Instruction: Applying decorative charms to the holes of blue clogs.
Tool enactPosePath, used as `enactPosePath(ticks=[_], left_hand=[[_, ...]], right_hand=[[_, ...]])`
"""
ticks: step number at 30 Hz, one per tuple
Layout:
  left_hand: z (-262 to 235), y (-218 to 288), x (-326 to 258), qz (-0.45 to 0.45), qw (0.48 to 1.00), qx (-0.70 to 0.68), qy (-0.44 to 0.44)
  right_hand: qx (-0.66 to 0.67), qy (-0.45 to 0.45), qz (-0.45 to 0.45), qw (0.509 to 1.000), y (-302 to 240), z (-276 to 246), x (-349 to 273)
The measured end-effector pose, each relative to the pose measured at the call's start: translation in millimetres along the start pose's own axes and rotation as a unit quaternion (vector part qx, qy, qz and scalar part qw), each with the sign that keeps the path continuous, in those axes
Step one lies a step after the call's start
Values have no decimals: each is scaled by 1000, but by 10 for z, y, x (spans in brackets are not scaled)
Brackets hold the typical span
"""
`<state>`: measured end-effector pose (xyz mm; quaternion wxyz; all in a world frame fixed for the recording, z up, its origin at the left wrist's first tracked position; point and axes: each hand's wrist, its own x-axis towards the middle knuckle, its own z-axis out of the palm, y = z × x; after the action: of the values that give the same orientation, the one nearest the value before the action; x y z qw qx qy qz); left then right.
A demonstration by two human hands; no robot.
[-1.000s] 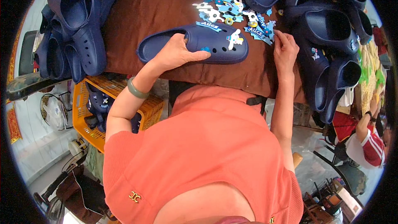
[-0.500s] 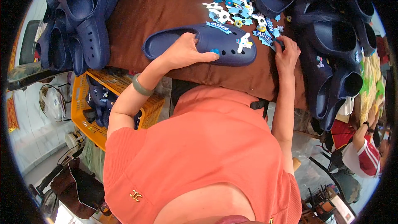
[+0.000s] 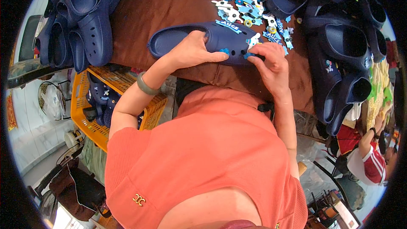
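A navy clog [image 3: 217,37] lies on its side across the brown cloth [image 3: 165,4], toe to the right. My left hand [image 3: 191,51] grips it around the opening, thumb beside a small blue charm [image 3: 225,51]. My right hand [image 3: 273,64] is closed in a pinch on another small blue charm [image 3: 249,54], held against the holes near the toe. On the clog's upper sit a light-blue banner charm [image 3: 229,26] and a white animal-shaped charm [image 3: 253,40], the latter partly hidden by my right fingers.
Loose charms [image 3: 243,6] are heaped beyond the clog. Navy clogs are stacked at left [image 3: 96,38] and right [image 3: 345,38]. An orange crate [image 3: 80,97] holding more clogs stands low on the left. At the far right, another person's arm [image 3: 368,138] reaches toward a pale, patterned pile.
My right hand has moved left from the charm heap to the clog's toe, carrying a small blue charm. My left hand keeps its grip on the clog.
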<state>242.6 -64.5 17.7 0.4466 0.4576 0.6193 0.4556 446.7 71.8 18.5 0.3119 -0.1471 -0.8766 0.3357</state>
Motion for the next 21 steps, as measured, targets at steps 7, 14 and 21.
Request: enactPosePath(ticks=[7, 14, 21], left_hand=[[-28, -117, 22, -1, 999, 46, 15], [-24, -112, 27, -6, 999, 44, 12], [-22, 4, 7, 3, 1000, 9, -5]], right_hand=[[-64, -89, 47, 993, 25, -12, 192], [-115, -205, 99, 967, -51, -108, 474], [-229, -321, 61, 917, 13, -37, 779]])
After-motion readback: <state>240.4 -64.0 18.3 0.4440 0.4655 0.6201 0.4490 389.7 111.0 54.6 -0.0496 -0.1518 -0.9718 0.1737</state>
